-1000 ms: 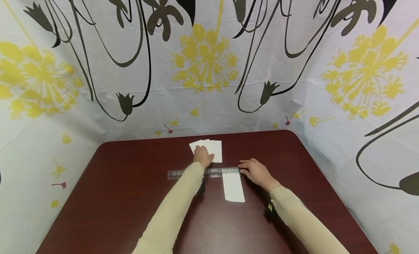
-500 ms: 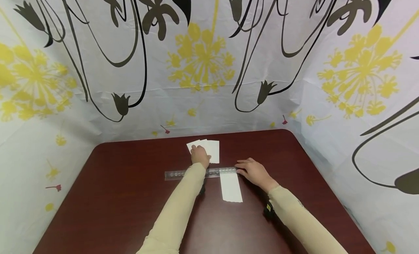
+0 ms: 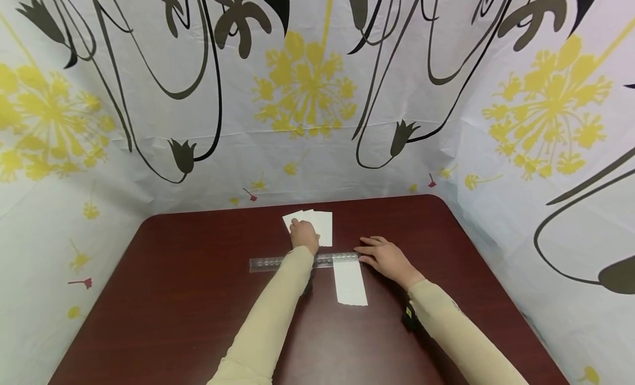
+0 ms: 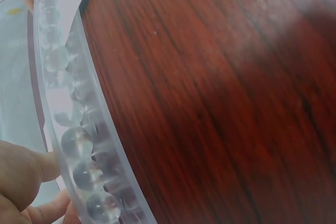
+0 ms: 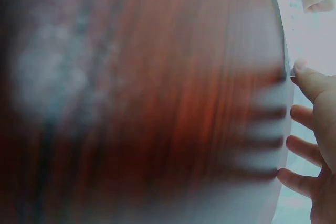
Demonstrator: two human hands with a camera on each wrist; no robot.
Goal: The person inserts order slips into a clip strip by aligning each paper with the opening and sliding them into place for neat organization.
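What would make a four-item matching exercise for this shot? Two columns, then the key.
Things:
1. left hand
2. right hand
3. ruler
4. single paper sheet

Place or state:
A. see-through, lying crosswise
B. at the ruler's right end, fingers spread
C. white, reaching from the ruler toward the person
D. over the fanned papers

Pairs: 1-D, 2-B, 3-A, 4-C
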